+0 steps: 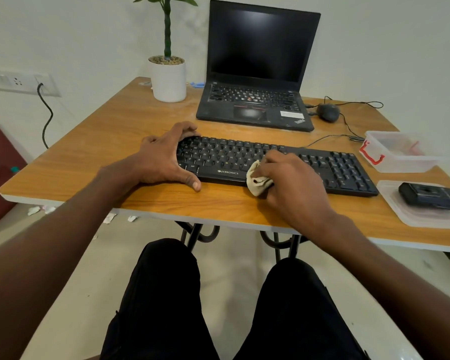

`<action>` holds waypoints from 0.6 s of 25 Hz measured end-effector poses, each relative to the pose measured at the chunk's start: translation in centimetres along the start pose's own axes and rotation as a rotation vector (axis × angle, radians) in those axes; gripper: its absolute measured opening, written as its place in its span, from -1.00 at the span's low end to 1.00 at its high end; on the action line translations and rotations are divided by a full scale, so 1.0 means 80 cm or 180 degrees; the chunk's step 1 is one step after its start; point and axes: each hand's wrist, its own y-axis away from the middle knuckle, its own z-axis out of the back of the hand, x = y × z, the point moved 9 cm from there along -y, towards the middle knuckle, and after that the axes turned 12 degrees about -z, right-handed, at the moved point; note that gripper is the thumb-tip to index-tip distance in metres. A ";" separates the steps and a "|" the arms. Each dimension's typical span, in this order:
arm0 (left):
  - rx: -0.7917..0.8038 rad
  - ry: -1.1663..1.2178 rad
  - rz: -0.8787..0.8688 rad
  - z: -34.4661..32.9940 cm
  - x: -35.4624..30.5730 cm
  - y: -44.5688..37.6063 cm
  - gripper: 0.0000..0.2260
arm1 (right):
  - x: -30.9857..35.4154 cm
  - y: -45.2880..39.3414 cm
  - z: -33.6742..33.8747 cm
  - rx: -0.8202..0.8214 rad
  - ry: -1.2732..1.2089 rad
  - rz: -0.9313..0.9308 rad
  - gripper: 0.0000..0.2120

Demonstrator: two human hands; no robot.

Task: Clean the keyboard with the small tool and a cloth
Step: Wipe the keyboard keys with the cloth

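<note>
Head camera looks down on a wooden table [94, 141] with an orange grain top and a pale edge. At its back stands an open black laptop [257, 74] with a dark screen, and to the left of it a white round pot [169, 79] with a thin green plant. To the right of the laptop lies a dark wired mouse [328, 112]; its thin cable runs over the table. Further right is a clear plastic box [398, 152] with a red clip, and nearer, a flat clear lid [424, 216] that carries a small black device [430, 196]. On the left wall is a white socket panel [18, 81] with a black cable plugged in.

The black keyboard [270, 162], flat and long with glossy keys, lies across the middle of the table in front of the laptop. The left hand [164, 157] grips its left end, fingers curled over the far edge and the thumb at the near edge. The right hand [294, 180] covers the middle part of the keyboard and holds a crumpled cream cloth [257, 180], soft and wrinkled, pressed at the near edge of the keyboard. I cannot see the small tool.

Below the table are black metal legs [195, 237] and the person's knees in black trousers [166, 294].
</note>
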 end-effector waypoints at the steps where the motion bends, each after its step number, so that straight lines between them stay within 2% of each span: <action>1: 0.0003 -0.0011 0.0009 0.000 0.001 0.000 0.31 | -0.007 0.000 0.005 0.0015 -0.0043 -0.0026 -0.68; 4: 0.0015 0.0022 0.0006 0.001 0.001 0.000 0.30 | -0.035 -0.009 0.017 -0.0337 -0.0089 -0.0508 -0.68; 5: 0.0010 0.0021 -0.0003 0.001 0.001 0.000 0.30 | -0.033 -0.006 0.015 -0.0407 -0.0031 -0.0502 -0.67; 9: -0.0013 -0.0018 -0.0009 0.000 0.004 -0.001 0.29 | -0.030 0.021 -0.001 -0.0156 -0.0071 0.0070 -0.67; 13: 0.0307 -0.0196 0.0021 0.002 0.001 -0.003 0.31 | -0.086 0.013 0.029 -0.0762 -0.0445 -0.0808 -0.61; 15: 0.0437 -0.0382 0.0048 0.005 -0.013 -0.009 0.32 | -0.073 0.008 0.022 -0.0791 -0.0352 -0.0822 -0.60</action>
